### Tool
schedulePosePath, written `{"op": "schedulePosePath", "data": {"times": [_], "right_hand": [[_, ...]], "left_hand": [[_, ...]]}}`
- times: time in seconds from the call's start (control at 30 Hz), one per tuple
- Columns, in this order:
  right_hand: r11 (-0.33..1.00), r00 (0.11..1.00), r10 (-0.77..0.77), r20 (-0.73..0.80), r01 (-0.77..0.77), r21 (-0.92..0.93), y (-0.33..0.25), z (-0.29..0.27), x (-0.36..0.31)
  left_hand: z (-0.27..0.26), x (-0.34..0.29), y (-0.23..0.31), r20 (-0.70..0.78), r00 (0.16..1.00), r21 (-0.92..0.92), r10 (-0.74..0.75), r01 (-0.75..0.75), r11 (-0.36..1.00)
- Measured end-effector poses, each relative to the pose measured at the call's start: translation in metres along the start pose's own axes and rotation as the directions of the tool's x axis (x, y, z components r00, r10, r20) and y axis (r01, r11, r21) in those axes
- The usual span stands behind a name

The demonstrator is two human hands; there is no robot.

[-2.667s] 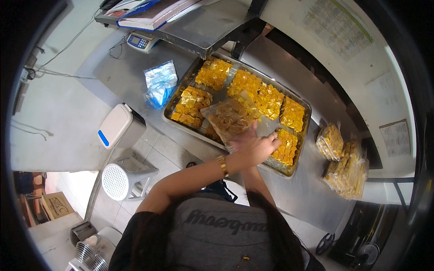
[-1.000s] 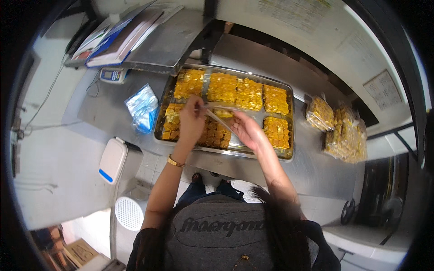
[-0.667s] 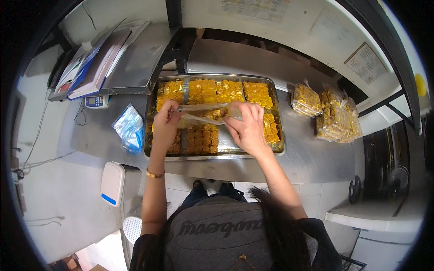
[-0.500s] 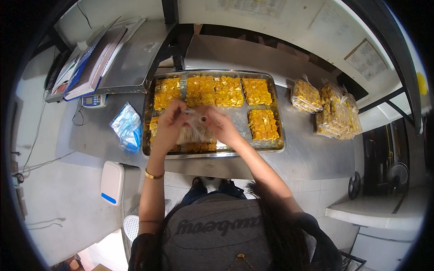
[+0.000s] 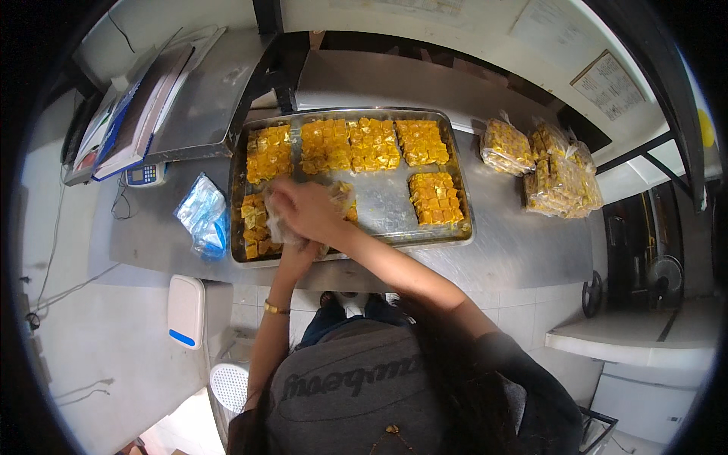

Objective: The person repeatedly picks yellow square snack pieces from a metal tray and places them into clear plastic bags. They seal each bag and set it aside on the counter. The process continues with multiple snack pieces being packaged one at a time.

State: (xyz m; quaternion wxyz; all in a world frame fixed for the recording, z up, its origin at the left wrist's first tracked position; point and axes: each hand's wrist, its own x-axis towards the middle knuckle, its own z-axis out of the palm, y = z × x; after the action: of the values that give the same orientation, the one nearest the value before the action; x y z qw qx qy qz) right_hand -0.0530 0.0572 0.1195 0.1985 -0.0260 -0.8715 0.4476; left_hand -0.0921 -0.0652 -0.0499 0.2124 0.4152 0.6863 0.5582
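Over the left front of a metal tray (image 5: 379,199), my right hand (image 5: 305,210) crosses above my left hand (image 5: 302,252). The fingers of the right hand are closed on a clear plastic bag (image 5: 276,226), whose crumpled film shows on both sides of the hand. My left hand is beneath, close to the bag, with its fingers hidden. In the tray, yellow-orange cubes sit in square blocks: one block (image 5: 269,152) at the back left, others (image 5: 373,145) along the back, one (image 5: 436,199) at the right, and one (image 5: 255,220) partly covered by the bag.
Filled clear bags of yellow pieces (image 5: 561,186) are piled right of the tray. Blue-and-clear plastic packaging (image 5: 203,216) lies at its left, near a small device with keys (image 5: 145,175). Folders (image 5: 144,114) rest on a metal shelf. A lidded bin (image 5: 186,311) stands below.
My right hand has moved left and crossed over my left hand, which has come down toward the tray's front edge. The bag has moved left and lower with them. The view has shifted slightly.
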Motion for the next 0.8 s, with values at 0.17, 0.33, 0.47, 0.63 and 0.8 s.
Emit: {"op": "schedulePosePath", "data": {"times": [0.17, 0.33, 0.47, 0.63, 0.8], "right_hand": [[0.755, 0.833, -0.511, 0.211, 0.553, -0.352, 0.021, 0.002, 0.005], [0.807, 0.894, -0.255, 0.370, 0.407, -0.427, 0.013, -0.030, 0.039], [0.877, 0.929, -0.195, 0.316, 0.309, -0.368, -0.002, -0.006, 0.055], [0.949, 0.956, -0.288, -0.052, 0.278, -0.149, 0.040, 0.010, 0.052], [0.825, 0.989, 0.111, -0.094, -0.145, -0.547, 0.083, 0.000, -0.021]], "left_hand": [[-0.023, 0.031, -0.007, 0.133, 0.983, 0.548, -0.128, 0.034, 0.836], [-0.031, 0.046, 0.113, 0.312, 0.890, -0.107, -0.332, 0.380, 0.919], [-0.020, 0.050, 0.100, 0.325, 0.883, -0.321, -0.339, 0.441, 0.838], [-0.005, 0.070, 0.041, 0.251, 0.827, -0.822, -0.503, 0.457, 0.341], [-0.013, 0.062, 0.049, 0.243, 0.779, -0.866, -0.577, 0.443, 0.233]]}}
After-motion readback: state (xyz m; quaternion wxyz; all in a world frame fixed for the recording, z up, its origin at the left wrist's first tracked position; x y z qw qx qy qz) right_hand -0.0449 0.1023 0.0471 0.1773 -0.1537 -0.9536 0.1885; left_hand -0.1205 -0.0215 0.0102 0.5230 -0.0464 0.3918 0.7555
